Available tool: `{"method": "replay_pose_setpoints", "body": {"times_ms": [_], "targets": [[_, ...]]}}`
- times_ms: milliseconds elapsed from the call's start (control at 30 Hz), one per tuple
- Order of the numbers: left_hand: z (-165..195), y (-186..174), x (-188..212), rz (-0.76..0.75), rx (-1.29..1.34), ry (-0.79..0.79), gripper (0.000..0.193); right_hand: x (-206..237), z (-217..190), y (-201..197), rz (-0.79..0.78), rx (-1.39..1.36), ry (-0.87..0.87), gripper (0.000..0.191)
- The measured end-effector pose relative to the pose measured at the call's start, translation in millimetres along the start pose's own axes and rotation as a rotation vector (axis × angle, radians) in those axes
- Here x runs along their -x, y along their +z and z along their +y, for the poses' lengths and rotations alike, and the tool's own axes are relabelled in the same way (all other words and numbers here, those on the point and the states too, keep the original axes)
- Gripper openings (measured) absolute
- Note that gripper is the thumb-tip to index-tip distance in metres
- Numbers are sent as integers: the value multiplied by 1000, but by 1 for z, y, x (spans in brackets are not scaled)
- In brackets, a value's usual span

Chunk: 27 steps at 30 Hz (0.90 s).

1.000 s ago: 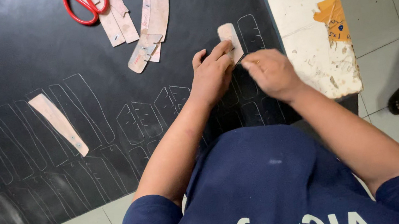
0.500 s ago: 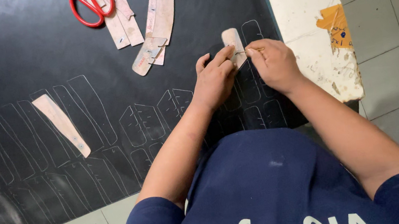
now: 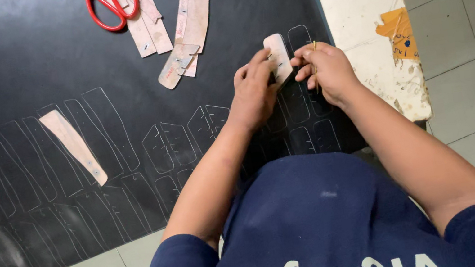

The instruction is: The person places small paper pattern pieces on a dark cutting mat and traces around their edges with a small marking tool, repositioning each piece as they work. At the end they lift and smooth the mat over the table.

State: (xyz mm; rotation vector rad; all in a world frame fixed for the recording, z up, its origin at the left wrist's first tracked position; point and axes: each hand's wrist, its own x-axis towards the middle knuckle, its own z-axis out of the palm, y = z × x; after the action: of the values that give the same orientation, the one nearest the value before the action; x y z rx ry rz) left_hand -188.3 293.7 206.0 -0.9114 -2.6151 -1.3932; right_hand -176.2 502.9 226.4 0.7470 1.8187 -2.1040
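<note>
Cardboard template [image 3: 277, 57] lifted higher, both hands' grip unchanged, black sheet [image 3: 53, 73] beneath

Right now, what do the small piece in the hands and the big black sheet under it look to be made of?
The small template, pinched by the left hand with the right hand beside it, looks like stiff tan card: flat, matt, clean-cut edges. The black sheet looks like leather or a synthetic one: faint sheen, pale traced outlines. Which one, I cannot tell.
</note>
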Motion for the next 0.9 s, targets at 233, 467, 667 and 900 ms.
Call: {"method": "replay_pose_setpoints", "body": {"times_ms": [233,467,667,900], "targets": [[-11,-20,20,174,-216,-334,33,14,2,9,-96,452,-195,25],[-2,-27,21,146,-382,-203,39,16,17,16,-120,983,-494,40],[-1,-31,21,128,-312,-211,33,15,16,16,-170,1012,-448,43],[-1,-33,21,135,-279,-213,28,15,15,15,-186,1040,-440,45]]}}
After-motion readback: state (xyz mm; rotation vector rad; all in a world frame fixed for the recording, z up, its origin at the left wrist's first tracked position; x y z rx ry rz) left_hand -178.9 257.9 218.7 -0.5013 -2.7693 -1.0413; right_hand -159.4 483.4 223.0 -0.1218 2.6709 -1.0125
